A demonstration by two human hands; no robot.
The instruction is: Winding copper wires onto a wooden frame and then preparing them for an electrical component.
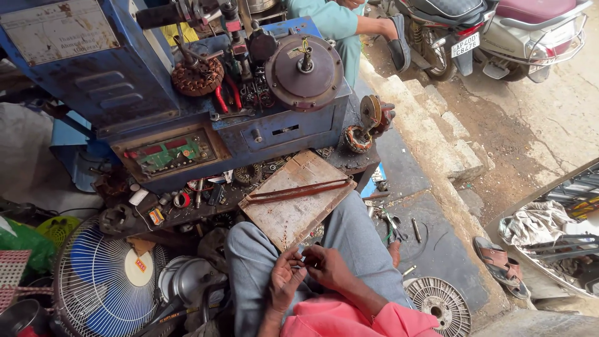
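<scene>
Both hands pinch a small thin piece over the lap, in front of a wooden board.

Left hand (284, 281) and right hand (327, 265) meet fingertip to fingertip above the knees in grey trousers (249, 256) — each closed on a tiny thin piece (304, 261), too small to tell what it is. The wooden board (293, 215) rests tilted on the knees, just above the hands, with two long reddish strips (296, 190) lying across it. Behind it stands a blue machine (125, 93) with a round metal disc (304, 72) on top and a green display panel (168, 153). A fan guard (103, 281) lies at lower left — another white round guard (440, 306) at lower right, sandals (502, 265) near it.
</scene>
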